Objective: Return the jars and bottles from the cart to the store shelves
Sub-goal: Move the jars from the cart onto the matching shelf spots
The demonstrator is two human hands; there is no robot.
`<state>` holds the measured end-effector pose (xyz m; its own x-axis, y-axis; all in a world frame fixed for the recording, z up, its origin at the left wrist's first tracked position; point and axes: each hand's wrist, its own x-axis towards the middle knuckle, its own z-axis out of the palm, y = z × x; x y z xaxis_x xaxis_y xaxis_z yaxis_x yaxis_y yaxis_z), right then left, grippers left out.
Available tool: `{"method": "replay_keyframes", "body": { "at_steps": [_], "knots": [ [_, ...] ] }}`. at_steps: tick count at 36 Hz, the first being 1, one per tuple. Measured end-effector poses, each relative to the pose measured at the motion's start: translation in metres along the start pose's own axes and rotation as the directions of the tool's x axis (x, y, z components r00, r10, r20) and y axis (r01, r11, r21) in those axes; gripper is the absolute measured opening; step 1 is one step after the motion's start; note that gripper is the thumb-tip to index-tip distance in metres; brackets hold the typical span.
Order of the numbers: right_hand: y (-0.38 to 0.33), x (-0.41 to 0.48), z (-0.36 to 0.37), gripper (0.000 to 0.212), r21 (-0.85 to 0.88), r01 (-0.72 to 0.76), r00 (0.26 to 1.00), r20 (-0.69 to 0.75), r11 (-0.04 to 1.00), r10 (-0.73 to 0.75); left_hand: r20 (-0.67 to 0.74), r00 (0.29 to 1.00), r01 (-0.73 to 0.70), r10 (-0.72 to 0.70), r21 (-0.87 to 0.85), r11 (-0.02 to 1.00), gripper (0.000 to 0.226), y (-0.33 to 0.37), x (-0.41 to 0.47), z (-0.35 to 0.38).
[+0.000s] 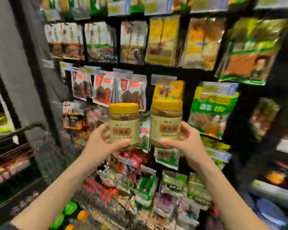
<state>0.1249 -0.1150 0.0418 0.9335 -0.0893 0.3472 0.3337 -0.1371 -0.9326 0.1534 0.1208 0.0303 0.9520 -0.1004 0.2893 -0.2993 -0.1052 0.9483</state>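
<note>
I hold two alike jars upright in front of me, each with a yellow lid, a cream label and brown contents. My left hand grips the left jar from its left side and underneath. My right hand grips the right jar from its right side and underneath. The jars stand side by side with a narrow gap between them, at about the height of the middle rows of the display. The view is blurred.
A black rack of hanging snack packets fills the view ahead, with green packets to the right. A grey pillar stands at left. Wire mesh of the cart with green and orange items lies at the bottom.
</note>
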Motion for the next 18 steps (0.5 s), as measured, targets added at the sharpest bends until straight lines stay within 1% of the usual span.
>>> {"method": "replay_keyframes", "body": {
  "at_steps": [3,5,10,14,18],
  "knots": [
    [-0.015,-0.028,-0.040,0.057,-0.047,0.009,0.992,-0.126,0.999,-0.014,0.104,0.993,-0.050,0.053,-0.028,0.998,0.054,0.010,0.001,0.040],
    [-0.023,-0.047,-0.068,0.059,-0.080,0.013,0.979,-0.204,0.997,-0.029,0.175,0.981,-0.074,0.083,-0.060,0.996,0.050,0.018,0.001,0.068],
    [-0.045,-0.103,-0.138,0.057,-0.158,-0.009,0.924,-0.378,0.987,-0.052,0.363,0.924,-0.069,0.118,-0.147,0.987,0.053,0.041,-0.007,0.147],
    [-0.057,-0.151,-0.194,0.059,-0.203,-0.055,0.860,-0.507,0.978,-0.057,0.481,0.862,-0.075,0.160,-0.190,0.979,0.057,0.061,-0.021,0.212],
    [-0.069,-0.200,-0.247,0.054,-0.233,-0.096,0.792,-0.607,0.968,-0.067,0.569,0.800,-0.064,0.191,-0.237,0.970,0.052,0.081,-0.044,0.281]
  ]
}}
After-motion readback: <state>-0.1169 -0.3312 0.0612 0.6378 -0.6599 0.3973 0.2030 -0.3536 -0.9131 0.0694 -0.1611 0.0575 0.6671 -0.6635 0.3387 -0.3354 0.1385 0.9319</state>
